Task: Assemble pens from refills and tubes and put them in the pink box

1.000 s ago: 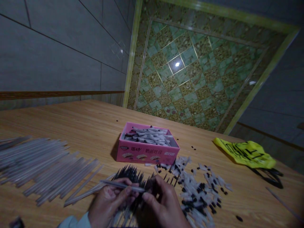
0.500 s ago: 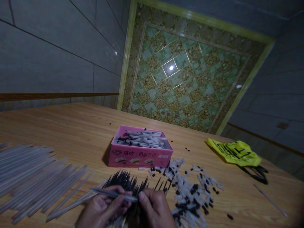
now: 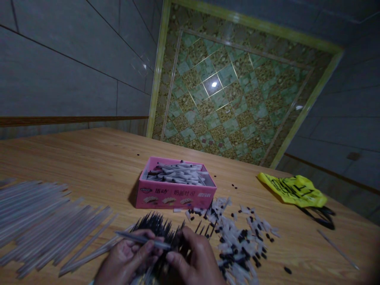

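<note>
My left hand [image 3: 126, 255] is closed on a slim translucent stick [image 3: 142, 239] with a narrow pointed left end. Its blunt right end lies beside the thumb of my right hand [image 3: 194, 255]. The fingers of my right hand are curled around a dark area at that end; whatever they pinch is hidden. Just behind both hands is a dense bunch of thin black pointed tips [image 3: 156, 223], partly covered by the fingers. To the right lies a loose pile of short clear sleeves and small black plugs [image 3: 237, 245].
A pink box [image 3: 175, 196] full of clear tubes with black ends stands beyond the hands. Long clear tubes [image 3: 38, 221] lie in rows at left. A yellow bag [image 3: 292, 190] with black straps and a single thin stick [image 3: 338, 249] lie at right on the wooden table [image 3: 89, 158].
My right thumb has slid left and down, and the right index finger has lifted, widening the gap between them. The left hand keeps the stick in nearly the same place.
</note>
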Available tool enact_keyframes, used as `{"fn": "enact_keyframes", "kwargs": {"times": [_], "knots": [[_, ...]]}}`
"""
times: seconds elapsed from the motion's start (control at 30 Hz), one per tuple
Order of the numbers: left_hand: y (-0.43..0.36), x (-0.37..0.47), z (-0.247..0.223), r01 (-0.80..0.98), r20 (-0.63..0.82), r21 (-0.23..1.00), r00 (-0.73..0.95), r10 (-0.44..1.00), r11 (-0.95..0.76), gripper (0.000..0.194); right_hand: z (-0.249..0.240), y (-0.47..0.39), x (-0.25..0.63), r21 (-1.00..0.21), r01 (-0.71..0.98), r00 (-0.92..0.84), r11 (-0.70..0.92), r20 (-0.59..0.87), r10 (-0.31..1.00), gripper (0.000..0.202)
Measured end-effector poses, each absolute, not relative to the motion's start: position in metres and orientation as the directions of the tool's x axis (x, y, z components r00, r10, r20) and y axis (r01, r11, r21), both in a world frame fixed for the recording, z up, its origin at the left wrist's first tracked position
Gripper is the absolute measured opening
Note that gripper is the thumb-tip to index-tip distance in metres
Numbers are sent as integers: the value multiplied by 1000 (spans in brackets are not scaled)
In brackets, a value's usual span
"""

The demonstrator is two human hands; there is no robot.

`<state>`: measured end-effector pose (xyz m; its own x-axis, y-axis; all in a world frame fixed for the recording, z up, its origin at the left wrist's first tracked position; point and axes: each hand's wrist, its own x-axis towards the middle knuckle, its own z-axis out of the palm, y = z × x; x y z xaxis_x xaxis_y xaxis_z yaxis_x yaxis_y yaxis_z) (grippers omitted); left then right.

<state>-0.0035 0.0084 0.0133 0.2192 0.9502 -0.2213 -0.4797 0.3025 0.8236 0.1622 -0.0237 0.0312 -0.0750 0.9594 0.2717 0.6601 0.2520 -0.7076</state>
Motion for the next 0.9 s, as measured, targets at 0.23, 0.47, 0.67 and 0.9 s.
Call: {"fn": "enact_keyframes", "kwargs": {"times": [0.23, 0.47, 0.67, 0.9], "knots": [[10, -3, 6, -480, -214, 821, 243, 946, 309, 28, 26, -22, 162, -707, 665, -111, 240, 225, 968, 35], [9, -5, 4, -472, -213, 822, 260, 942, 317, 27, 25, -21, 162, -764, 581, -94, 282, 281, 955, 43], [9, -4, 7, -447, -186, 844, 276, 943, 297, 26, 10, -16, 152, -995, 42, -121, -95, -100, 988, 55], [8, -4, 9, -421, -219, 852, 254, 942, 311, 28, 27, -14, 164, -989, 107, -170, -101, -118, 978, 48]]}}
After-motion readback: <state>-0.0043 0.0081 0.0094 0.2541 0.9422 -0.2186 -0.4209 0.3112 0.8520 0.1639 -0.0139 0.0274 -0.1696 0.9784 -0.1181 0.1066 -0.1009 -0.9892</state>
